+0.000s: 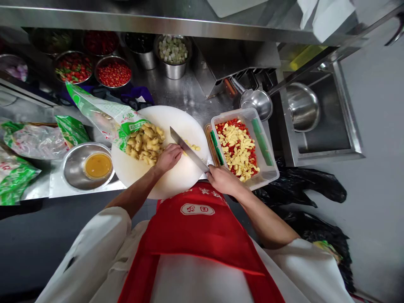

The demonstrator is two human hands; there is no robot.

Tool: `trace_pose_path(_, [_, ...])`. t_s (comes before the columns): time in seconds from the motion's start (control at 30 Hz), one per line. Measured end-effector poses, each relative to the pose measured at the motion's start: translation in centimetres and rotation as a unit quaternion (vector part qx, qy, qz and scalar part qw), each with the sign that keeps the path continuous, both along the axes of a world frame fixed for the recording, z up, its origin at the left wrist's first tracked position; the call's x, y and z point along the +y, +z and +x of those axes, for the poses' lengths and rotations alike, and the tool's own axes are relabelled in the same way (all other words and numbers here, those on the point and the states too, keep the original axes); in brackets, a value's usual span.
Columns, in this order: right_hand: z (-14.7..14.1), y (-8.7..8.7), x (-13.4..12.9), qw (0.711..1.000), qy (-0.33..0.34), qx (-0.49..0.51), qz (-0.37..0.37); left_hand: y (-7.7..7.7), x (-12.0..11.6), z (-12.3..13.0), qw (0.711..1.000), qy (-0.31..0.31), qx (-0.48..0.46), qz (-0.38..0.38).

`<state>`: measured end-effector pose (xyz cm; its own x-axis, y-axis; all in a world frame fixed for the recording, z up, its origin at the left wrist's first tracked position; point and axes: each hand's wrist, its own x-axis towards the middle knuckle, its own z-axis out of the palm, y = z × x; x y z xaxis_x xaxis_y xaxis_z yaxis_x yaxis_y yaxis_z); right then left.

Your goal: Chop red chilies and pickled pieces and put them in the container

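My right hand (pixel 222 180) grips the handle of a kitchen knife (pixel 189 150), its long blade slanting across the round white cutting board (pixel 186 121). My left hand (pixel 170 158) rests on the board with its fingers curled against the blade, pressing a piece of ginger that is mostly hidden. Cut slices (pixel 193 146) lie just beyond the blade. Left of that hand, a heap of whole ginger pieces (pixel 145 143) spills from a green and white plastic bag (pixel 105 112). Beside the board on the right, a clear plastic tub (pixel 268 171) holds ginger slices (pixel 236 149) over chopped red chillies.
A steel bowl (pixel 71 168) with brown-yellow liquid stands left of the board, near more plastic bags (pixel 41 141). Several steel pots (pixel 175 70) line the back under a shelf (pixel 142 19). A ladle (pixel 257 103) lies behind the tub; a sink (pixel 328 139) is at right.
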<state>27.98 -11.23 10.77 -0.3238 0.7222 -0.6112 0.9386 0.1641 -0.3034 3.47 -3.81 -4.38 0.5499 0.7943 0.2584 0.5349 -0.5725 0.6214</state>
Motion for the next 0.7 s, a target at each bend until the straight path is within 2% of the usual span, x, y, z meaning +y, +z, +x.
trace_pose_path(0.13, [-0.5,-0.9,0.8,1.000,0.008,0.010,0.002,-0.2,0.1,0.0,1.000,0.005,0.002,-0.005])
trace_pose_path(0.27, [-2.4,-2.7,2.1,1.000,-0.010,0.009,0.011,-0.4,0.1,-0.1,1.000,-0.001,0.004,-0.005])
trace_pose_path(0.37, [-3.4,-3.3,2.6,0.999,-0.020,0.019,0.033,-0.3,0.0,0.0,1.000,-0.001,0.010,-0.005])
trace_pose_path(0.53, [-2.1,-2.2,1.6,0.998,-0.015,0.028,0.054,0.0,-0.1,0.0,1.000,0.007,0.021,-0.013])
trace_pose_path(0.7, [-0.9,-1.2,1.1,0.999,0.000,0.017,0.027,0.1,-0.1,0.0,0.999,0.009,0.027,-0.017])
